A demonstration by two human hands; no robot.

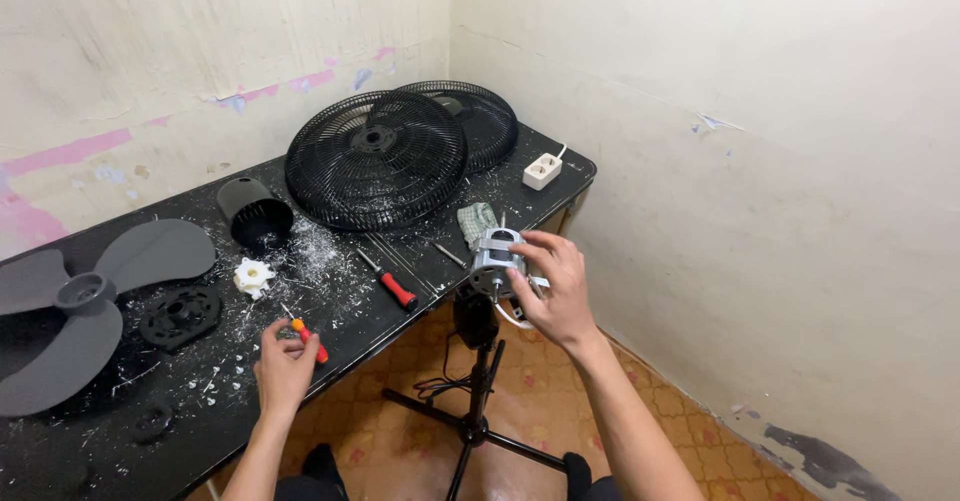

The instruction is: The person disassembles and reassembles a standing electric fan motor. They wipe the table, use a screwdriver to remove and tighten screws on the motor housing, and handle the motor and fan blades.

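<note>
Right hand (pixel 553 283) grips bare fan motor (pixel 494 261) atop stand (pixel 478 361), just off black table (pixel 200 411) edge. Left hand (pixel 285 366) closed on orange screwdriver (pixel 306 336) at table edge (second screwdriver (pixel 388 281) lies nearby). Steady motor firmly; seat tip squarely before turning.

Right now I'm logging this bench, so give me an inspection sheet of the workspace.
Surface: black table, strewn with white flakes.
Job's things: fan motor atop a stand; small screwdriver.
Clutter: two grilles, blade, black cone, white nut, black disc, red screwdriver, cloth.
Grippers: left hand holds the small screwdriver; right hand grips the motor.
Cables: white socket block with its lead; wires by the stand's foot.
Surroundings: stained corner walls, tiled floor.
</note>
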